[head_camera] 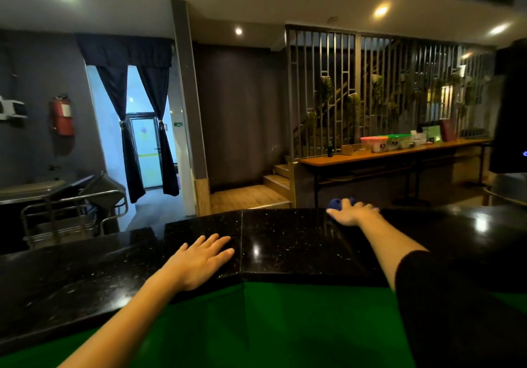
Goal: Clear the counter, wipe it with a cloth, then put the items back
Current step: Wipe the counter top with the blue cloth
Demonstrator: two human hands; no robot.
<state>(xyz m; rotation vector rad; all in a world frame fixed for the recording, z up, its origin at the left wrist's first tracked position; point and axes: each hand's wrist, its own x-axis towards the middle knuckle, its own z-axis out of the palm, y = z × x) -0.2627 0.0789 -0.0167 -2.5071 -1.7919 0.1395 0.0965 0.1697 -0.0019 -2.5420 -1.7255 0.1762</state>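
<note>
left hand (204, 256) flat, fingers straight, on black counter (285, 242); right hand (352, 211) presses blue cloth (335, 203) at counter's far edge

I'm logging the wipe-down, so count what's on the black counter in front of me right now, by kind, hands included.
Hands: 2, the left hand flat on the counter, the right hand pressing the cloth
Cloth: 1, blue, at the far edge
Total: 3
</note>
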